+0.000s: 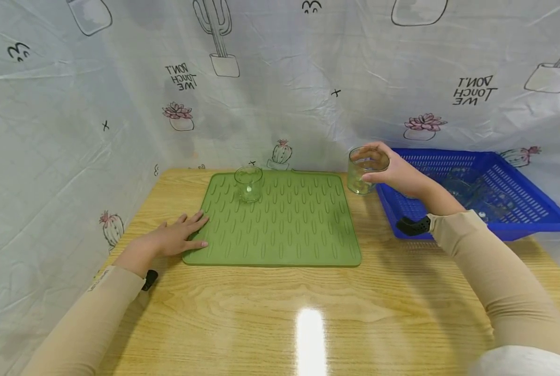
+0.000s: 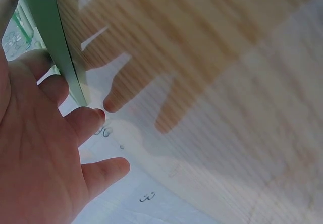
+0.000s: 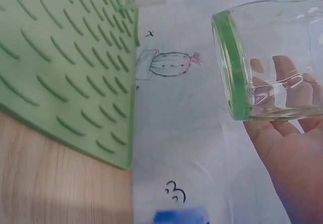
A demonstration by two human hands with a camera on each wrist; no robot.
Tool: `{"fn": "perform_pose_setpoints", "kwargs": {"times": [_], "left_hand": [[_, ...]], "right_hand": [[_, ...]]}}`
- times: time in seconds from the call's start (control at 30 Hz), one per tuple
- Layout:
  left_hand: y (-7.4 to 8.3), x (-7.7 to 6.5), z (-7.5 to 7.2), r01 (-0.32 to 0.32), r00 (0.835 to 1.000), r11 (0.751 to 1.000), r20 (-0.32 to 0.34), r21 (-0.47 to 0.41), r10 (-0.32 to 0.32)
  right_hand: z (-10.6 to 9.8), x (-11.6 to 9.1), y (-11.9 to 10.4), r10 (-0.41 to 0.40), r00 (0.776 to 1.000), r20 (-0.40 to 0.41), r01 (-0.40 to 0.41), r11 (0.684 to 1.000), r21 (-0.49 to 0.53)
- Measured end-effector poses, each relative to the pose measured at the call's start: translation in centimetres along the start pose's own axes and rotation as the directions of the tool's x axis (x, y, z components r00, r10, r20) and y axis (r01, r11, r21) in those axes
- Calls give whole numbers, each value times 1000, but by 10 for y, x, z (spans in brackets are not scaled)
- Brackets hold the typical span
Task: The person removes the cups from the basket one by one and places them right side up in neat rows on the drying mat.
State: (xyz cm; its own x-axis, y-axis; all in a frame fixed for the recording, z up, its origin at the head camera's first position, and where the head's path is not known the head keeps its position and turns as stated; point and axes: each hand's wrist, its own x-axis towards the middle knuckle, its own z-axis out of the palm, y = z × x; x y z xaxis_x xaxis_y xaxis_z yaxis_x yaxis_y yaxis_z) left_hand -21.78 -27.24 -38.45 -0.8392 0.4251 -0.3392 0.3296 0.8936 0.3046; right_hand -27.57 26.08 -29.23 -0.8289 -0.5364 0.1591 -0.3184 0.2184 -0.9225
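My right hand (image 1: 397, 168) grips a clear drinking glass (image 1: 356, 180) near the back right corner of the green ribbed mat (image 1: 280, 235). In the right wrist view, the glass (image 3: 231, 65) appears off the table, its thick greenish base toward the mat (image 3: 60, 72). Fingers show through its wall. A second clear glass (image 1: 249, 184) stands on the mat's back left part. With fingers spread and fairly straight, my left hand (image 1: 173, 237) rests at the mat's left edge. The left wrist view shows that hand (image 2: 38, 143) beside the mat's thin edge (image 2: 50, 37).
A blue slotted plastic basket (image 1: 535, 228) sits at the right, behind my right forearm, with several clear glass items (image 1: 463, 183) inside. The wooden table (image 1: 242, 313) extends in front of the mat. A white printed curtain (image 1: 270, 104) hangs behind and along the left.
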Motion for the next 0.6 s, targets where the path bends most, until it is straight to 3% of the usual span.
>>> {"fn": "perform_pose_setpoints", "kwargs": {"times": [0.6], "left_hand": [[2, -1, -2, 7, 1000, 1000, 1, -5, -7]], "right_hand": [[23, 26, 4, 42, 999, -16, -43, 999, -18]]}}
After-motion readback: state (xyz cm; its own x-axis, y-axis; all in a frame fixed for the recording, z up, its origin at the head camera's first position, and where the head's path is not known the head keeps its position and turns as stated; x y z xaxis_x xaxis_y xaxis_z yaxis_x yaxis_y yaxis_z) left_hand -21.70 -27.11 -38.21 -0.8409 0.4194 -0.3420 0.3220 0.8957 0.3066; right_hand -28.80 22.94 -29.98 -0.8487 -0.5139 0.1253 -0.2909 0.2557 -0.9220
